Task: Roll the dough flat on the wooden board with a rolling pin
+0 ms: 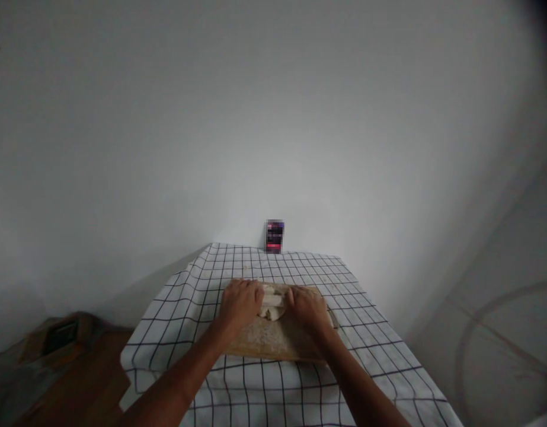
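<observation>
A floured wooden board (277, 343) lies on the table. Pale dough (269, 312) rests on its far half, partly covered by a light rolling pin (274, 300) lying crosswise. The left end of the pin is under my left hand (243, 301), whose fingers curl over it. My right hand (307, 305) is closed over the right end in the same way. Only the middle of the pin shows between the two hands, and the ends of the dough are hidden by them.
A white cloth with dark checks (166, 332) covers the table. At its far edge a phone-like upright object (274, 236), pixelated, leans against the white wall (273, 118). A brownish box-like object (62, 337) is low on the left.
</observation>
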Available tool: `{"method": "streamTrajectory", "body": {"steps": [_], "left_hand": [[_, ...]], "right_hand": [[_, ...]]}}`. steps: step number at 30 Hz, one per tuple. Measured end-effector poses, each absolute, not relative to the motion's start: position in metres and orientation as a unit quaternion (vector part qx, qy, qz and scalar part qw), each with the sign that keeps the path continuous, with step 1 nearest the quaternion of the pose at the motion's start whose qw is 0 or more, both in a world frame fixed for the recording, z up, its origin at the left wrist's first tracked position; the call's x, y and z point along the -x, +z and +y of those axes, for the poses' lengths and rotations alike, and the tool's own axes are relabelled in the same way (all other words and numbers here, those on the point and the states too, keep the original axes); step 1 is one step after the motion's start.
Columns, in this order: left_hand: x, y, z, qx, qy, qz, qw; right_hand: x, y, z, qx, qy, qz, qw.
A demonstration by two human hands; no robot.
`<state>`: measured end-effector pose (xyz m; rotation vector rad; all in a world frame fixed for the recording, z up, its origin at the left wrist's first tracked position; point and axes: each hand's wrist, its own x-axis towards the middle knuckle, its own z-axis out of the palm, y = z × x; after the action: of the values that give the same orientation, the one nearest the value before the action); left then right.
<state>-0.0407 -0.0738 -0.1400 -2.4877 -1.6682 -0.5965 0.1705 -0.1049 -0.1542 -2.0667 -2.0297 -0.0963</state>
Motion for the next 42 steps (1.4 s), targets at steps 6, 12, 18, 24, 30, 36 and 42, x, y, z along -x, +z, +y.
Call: {"method": "streamTrajectory", "body": {"steps": [6,12,18,24,30,36,42], "left_hand": [[0.048,-0.154,-0.080,0.827,-0.220,-0.512,0.078],[0.032,-0.134,-0.043,0.801,-0.159,-0.577,0.016],[0.021,-0.118,-0.021,0.790,-0.117,-0.601,0.019],[0.018,-0.114,-0.017,0.790,-0.108,-0.603,0.024],[0.028,-0.118,-0.046,0.804,-0.114,-0.584,0.001],[0.048,-0.139,-0.090,0.826,-0.195,-0.529,0.007],[0.041,-0.137,-0.064,0.810,-0.161,-0.564,-0.012]], "right_hand": [[-0.165,-0.153,-0.129,0.705,-0.006,-0.686,0.179],[-0.171,-0.140,-0.077,0.735,0.011,-0.669,0.114],[-0.182,-0.142,-0.041,0.733,0.019,-0.676,0.071],[-0.183,-0.144,-0.043,0.708,-0.009,-0.706,0.033],[-0.174,-0.145,-0.078,0.717,-0.018,-0.694,0.065],[-0.180,-0.173,-0.122,0.670,-0.012,-0.722,0.172],[-0.177,-0.161,-0.094,0.693,-0.009,-0.702,0.163]]}}
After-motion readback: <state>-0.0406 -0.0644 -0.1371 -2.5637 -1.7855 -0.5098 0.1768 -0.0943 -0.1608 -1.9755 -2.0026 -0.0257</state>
